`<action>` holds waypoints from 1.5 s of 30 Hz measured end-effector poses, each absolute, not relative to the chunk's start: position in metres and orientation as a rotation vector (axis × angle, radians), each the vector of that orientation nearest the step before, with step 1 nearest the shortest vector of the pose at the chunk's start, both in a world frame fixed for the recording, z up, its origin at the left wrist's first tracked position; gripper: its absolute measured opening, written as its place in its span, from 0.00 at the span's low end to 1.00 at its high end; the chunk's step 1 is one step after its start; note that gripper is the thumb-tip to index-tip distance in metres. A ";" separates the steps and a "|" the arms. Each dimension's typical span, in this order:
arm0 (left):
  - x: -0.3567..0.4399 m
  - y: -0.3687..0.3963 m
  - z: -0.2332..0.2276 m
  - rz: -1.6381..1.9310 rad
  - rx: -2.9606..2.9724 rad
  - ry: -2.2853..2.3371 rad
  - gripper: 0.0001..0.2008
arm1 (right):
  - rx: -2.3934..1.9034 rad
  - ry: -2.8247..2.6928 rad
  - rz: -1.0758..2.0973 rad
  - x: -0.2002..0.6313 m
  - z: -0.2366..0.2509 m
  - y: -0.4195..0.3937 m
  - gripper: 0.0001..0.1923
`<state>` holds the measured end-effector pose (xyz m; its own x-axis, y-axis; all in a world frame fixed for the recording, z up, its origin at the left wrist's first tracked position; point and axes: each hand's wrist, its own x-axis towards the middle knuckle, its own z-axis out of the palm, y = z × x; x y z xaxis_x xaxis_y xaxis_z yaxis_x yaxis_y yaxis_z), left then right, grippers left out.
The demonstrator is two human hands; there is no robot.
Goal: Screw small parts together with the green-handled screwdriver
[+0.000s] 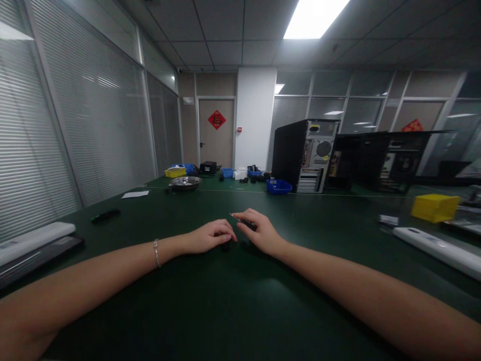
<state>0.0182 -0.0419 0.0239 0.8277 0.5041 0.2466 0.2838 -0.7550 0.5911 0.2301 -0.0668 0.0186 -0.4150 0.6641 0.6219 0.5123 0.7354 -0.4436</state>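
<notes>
The one sign that can be read is the red diamond-shaped paper (217,120) stuck on the wooden door (216,145) at the far end of the room: it bears the dark Chinese character 福. A second red diamond (412,126) hangs on the glass partition to the right, but its character is too blurred to make out. Nothing else carries legible print.

A small dark object (226,245), too small to identify, is lying on the green table under the curled left fingers, while a thin silvery-tipped tool (240,220) is pointing leftward, pinched in the right fingers.
</notes>
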 end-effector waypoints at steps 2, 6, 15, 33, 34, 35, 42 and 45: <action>0.018 -0.042 0.025 0.561 2.463 0.588 0.14 | -0.901 -2.114 0.248 0.230 0.019 -0.067 0.14; 0.015 -0.043 0.031 0.527 2.471 0.651 0.16 | -0.942 -2.147 0.285 0.231 0.018 -0.065 0.14; 0.009 -0.041 0.041 0.265 2.543 0.763 0.21 | -1.016 -2.417 0.447 0.237 0.023 -0.064 0.17; 0.016 -0.039 0.036 0.620 2.080 0.699 0.21 | -0.979 -2.170 0.214 0.234 0.014 -0.058 0.11; 0.017 -0.039 0.035 0.628 2.016 0.661 0.22 | -0.968 -2.140 0.198 0.233 0.013 -0.057 0.10; 0.018 -0.040 0.034 0.632 1.966 0.631 0.22 | -0.956 -2.122 0.190 0.232 0.013 -0.057 0.10; 0.025 -0.043 0.030 0.653 1.813 0.606 0.26 | -0.898 -2.100 0.208 0.229 0.020 -0.068 0.09; 0.027 -0.043 0.029 0.652 1.773 0.587 0.26 | -0.850 -2.090 0.201 0.228 0.022 -0.070 0.09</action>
<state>0.0274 -0.0427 0.0291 0.7254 0.6740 0.1395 0.0689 -0.2728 0.9596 0.2278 -0.0703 0.0224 -0.4093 0.6358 0.6544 0.4994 0.7563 -0.4225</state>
